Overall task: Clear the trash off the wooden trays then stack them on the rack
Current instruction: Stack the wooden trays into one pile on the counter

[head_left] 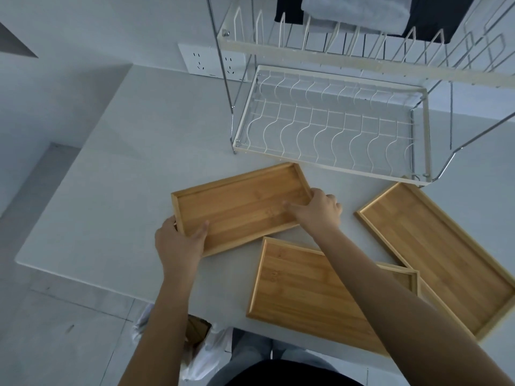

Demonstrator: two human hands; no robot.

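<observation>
A bare wooden tray (239,207) lies at an angle in the middle of the white table (111,168). My left hand (178,240) grips its near left corner, thumb inside the rim. My right hand (317,211) holds its right end, fingers over the edge. A second wooden tray (301,293) lies nearer to me, partly under my right forearm. A third tray (434,252) lies to the right, and a corner of another tray (401,277) shows between them. The white wire rack (328,126) stands behind the trays, with nothing on its lower shelf. No trash shows on any tray.
The rack's upper tier (362,48) has upright dividers; dark and grey cloths (362,15) hang behind it. A wall socket (211,62) sits left of the rack. On the floor below the table edge stands a white plastic bag (203,349) with brown contents.
</observation>
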